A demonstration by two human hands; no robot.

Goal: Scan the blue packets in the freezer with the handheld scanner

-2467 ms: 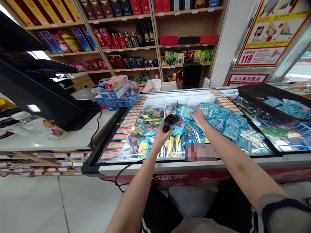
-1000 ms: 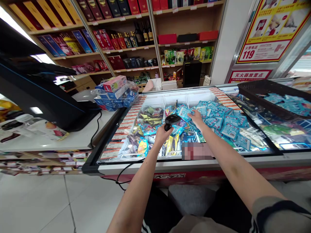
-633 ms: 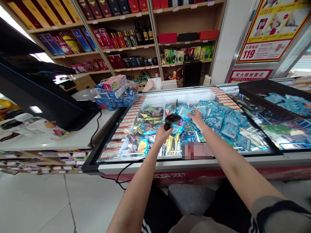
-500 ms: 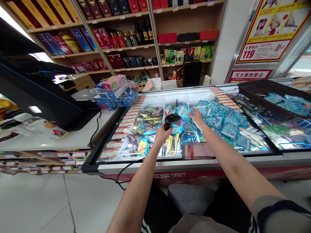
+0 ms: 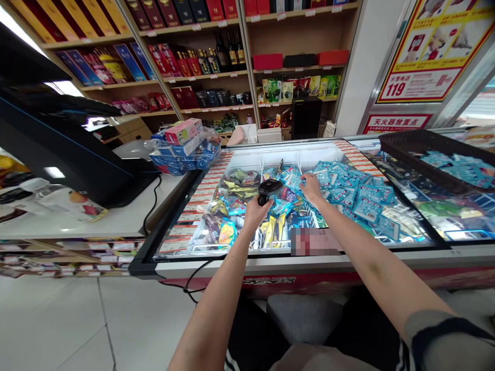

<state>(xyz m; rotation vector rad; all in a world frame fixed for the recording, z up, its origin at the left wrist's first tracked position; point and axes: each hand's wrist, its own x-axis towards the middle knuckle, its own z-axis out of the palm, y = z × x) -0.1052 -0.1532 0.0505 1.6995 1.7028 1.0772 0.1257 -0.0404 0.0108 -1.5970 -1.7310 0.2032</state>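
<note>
My left hand (image 5: 255, 212) is closed around the handle of a black barcode scanner (image 5: 270, 186), whose head points right over the glass-topped freezer. Just right of it, my right hand (image 5: 311, 189) pinches the edge of a light blue packet (image 5: 293, 180) between thumb and fingers. Many more blue packets (image 5: 367, 207) lie spread in a pile on the freezer glass, to the right of that hand. Beneath the scanner, colourful ice cream wrappers (image 5: 273, 229) show through the glass in white wire baskets.
On the left, a counter (image 5: 131, 219) carries a black screen stand (image 5: 96, 170) and a plastic-wrapped bundle of boxes (image 5: 185, 147). A dark tray (image 5: 417, 149) with blue packets rests on the freezer at right. A black cable (image 5: 189, 283) hangs in front. Stocked shelves (image 5: 209, 77) stand behind.
The scanner in my left hand has shifted slightly left. My right hand has moved a little, and the packet at its fingers shows at a different angle.
</note>
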